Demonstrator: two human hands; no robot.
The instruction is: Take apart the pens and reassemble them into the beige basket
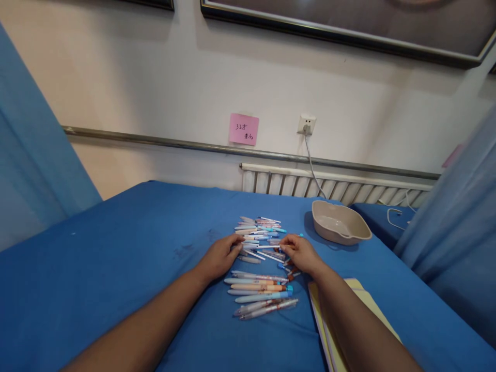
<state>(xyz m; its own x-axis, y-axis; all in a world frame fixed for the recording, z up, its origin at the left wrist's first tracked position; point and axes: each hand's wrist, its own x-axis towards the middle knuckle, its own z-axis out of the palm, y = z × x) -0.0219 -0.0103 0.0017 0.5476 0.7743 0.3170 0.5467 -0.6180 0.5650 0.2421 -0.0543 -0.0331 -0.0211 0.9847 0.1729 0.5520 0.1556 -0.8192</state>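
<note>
A heap of pens [267,226] in pale blue, peach, white and clear colours lies on the blue cloth. My left hand [221,255] is at the heap's left end, thumb and fingers closed around the end of a pale pen barrel [250,246]. From the right, my right hand [303,253] pinches a thin white pen refill [268,247] that points left toward the barrel; whether they touch is unclear. Loose white refills [270,257] lie just below. Nearer me, several pens [263,298] lie side by side in a rough row. My right palm partly hides caps and pen ends.
A beige plastic basin [341,235] stands at the back right. Under my right forearm lies a yellow folder or pad [366,294]. Behind the blue-covered table [163,222] are a radiator [294,178], a plugged-in socket [307,125] and a pink note [243,129]. Blue curtains hang both sides.
</note>
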